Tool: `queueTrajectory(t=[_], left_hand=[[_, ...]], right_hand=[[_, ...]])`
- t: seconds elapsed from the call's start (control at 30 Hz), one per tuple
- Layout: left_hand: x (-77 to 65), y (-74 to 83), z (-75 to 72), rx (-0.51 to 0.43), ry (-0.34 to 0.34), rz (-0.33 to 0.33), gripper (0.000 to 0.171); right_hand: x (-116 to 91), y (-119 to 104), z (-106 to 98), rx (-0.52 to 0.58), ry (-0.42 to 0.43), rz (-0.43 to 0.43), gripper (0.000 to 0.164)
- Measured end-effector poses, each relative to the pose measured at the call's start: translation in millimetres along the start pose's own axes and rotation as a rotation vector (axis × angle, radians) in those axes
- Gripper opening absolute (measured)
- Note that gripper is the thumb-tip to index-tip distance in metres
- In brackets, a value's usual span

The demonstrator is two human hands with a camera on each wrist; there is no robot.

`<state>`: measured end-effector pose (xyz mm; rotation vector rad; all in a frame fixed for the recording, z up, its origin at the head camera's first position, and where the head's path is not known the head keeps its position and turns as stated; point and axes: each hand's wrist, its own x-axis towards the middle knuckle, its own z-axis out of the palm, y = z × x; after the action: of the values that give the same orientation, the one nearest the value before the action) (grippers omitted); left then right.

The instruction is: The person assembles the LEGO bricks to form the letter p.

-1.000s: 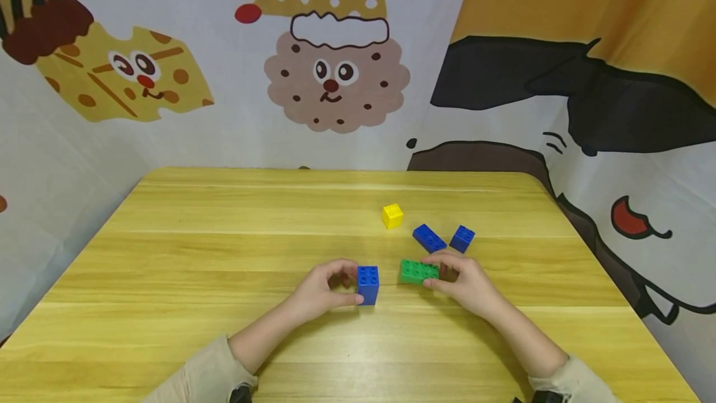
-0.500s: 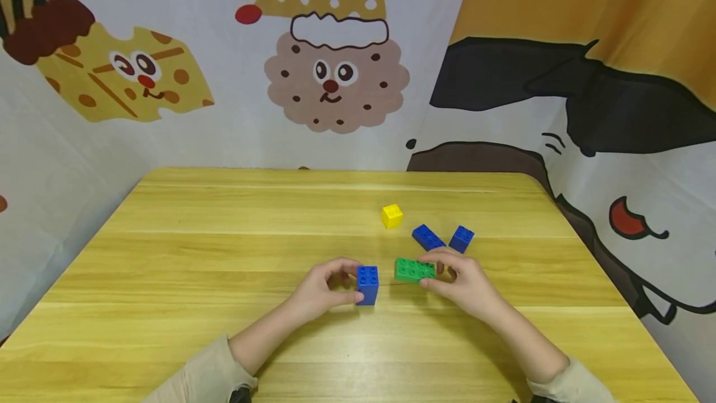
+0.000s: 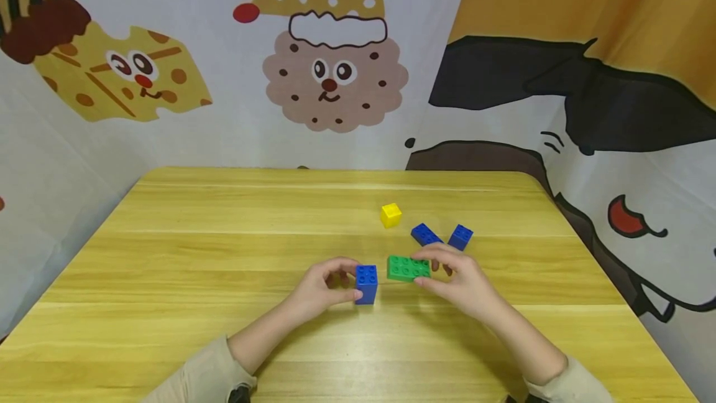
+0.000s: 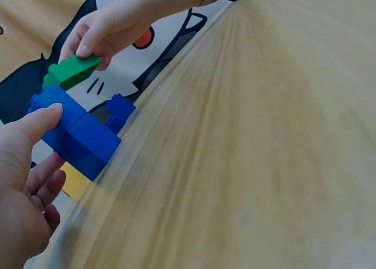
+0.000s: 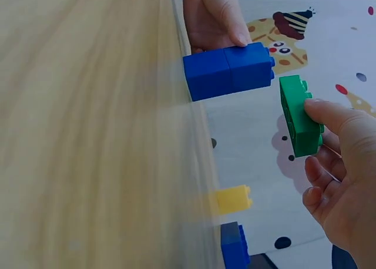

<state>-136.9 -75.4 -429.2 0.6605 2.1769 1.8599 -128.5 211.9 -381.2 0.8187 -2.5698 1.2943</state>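
Observation:
Two square blue toy bricks, one on the other, form an upright stack (image 3: pixel 366 286) on the wooden table. My left hand (image 3: pixel 319 290) grips this stack from the left, thumb on the near side; the seam between the bricks shows in the right wrist view. A green eight-stud brick (image 3: pixel 403 268) is pinched at its right end by my right hand (image 3: pixel 463 277). Studs up, the green brick (image 5: pixel 301 119) hangs off the table, just right of the stack and a little above its top. A small gap separates them.
Behind the hands lie a yellow brick (image 3: pixel 391 216), a longer blue brick (image 3: pixel 426 234) and a small blue brick (image 3: pixel 460 237). The right hand partly covers the longer one. A cartoon-printed cloth (image 3: pixel 224 142) hangs beyond the table's far edge.
My right hand has carried the green brick leftward and slightly up, closer to the blue stack. The left hand and its stack have stayed almost still.

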Motion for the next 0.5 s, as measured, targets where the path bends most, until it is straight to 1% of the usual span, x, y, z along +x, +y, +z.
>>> queueTrajectory(t=[0.23,0.5], left_hand=[[0.0,1.2,-0.1,0.008,0.002,0.000,0.036],[-0.4,0.2,-0.3,-0.002,0.001,0.003,0.036]], right_hand=[[6,-7,2,0.006,0.000,-0.059,0.034],[13,-16,6,0.015,-0.002,-0.096,0.034]])
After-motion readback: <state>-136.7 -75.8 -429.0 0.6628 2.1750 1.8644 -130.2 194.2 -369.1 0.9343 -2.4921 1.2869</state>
